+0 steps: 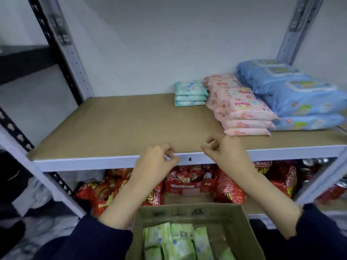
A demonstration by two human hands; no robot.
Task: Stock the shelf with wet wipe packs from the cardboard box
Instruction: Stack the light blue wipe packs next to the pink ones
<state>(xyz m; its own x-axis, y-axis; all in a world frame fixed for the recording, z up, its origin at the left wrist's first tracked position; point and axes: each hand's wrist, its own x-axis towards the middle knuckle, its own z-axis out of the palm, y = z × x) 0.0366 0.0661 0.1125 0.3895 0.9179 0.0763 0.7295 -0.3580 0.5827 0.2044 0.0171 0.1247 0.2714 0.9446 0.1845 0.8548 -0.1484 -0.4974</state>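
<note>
A cardboard box [189,212] stands at the bottom centre with several green wet wipe packs [178,241] upright inside. Above it is a brown shelf board [116,124] with a white metal front rail. On the board's right lie a small stack of teal packs [190,93], rows of pink packs [242,107] and big blue packs [293,94]. My left hand [155,162] and my right hand [225,149] hover at the shelf's front edge, fingers loosely curled, holding nothing.
Red snack bags [191,181] fill the shelf below. White perforated uprights [73,53] frame the unit at left and right. A black rack [28,59] stands to the left. The left half of the brown board is bare.
</note>
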